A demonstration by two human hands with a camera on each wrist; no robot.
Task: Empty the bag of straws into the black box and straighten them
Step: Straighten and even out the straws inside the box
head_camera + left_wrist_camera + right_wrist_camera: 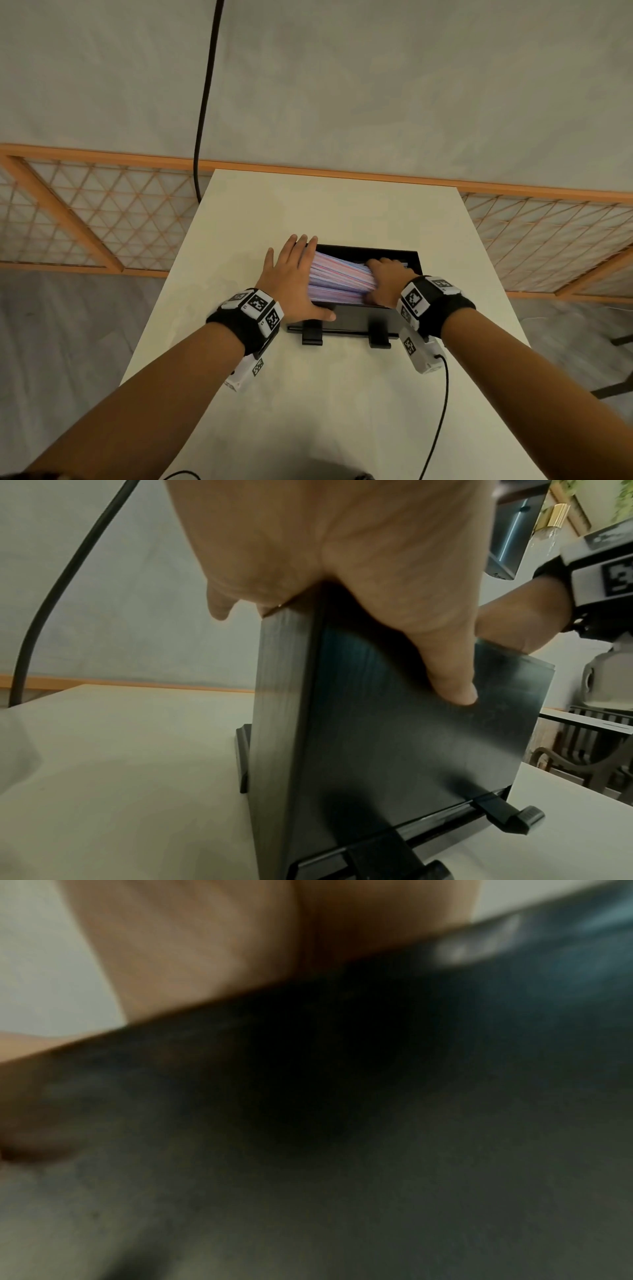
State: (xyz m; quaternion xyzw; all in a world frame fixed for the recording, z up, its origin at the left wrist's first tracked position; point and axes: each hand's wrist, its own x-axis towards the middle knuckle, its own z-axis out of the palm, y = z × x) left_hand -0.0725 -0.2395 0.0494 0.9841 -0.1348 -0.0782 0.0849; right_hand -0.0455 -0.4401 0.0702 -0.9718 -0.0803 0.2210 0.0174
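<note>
The black box (363,313) stands mid-table, filled with pink and blue straws (337,277) lying left to right, fanned slightly askew. My left hand (291,274) lies flat with straight fingers over the box's left end, against the straw ends; its thumb runs along the front wall. In the left wrist view the palm of that left hand (342,547) caps the box (394,737) at its corner. My right hand (387,281) reaches into the right end, fingers curled over the straws. The right wrist view is blurred, showing only the right hand (222,947) and the dark box wall (342,1096). No bag is in view.
The box sits on a black stand with two front feet (312,334) on a white table (308,411). A black cable (205,102) hangs behind the table's far left corner. A thin cable (443,394) trails from my right wrist. Lattice screens (85,219) line the wall.
</note>
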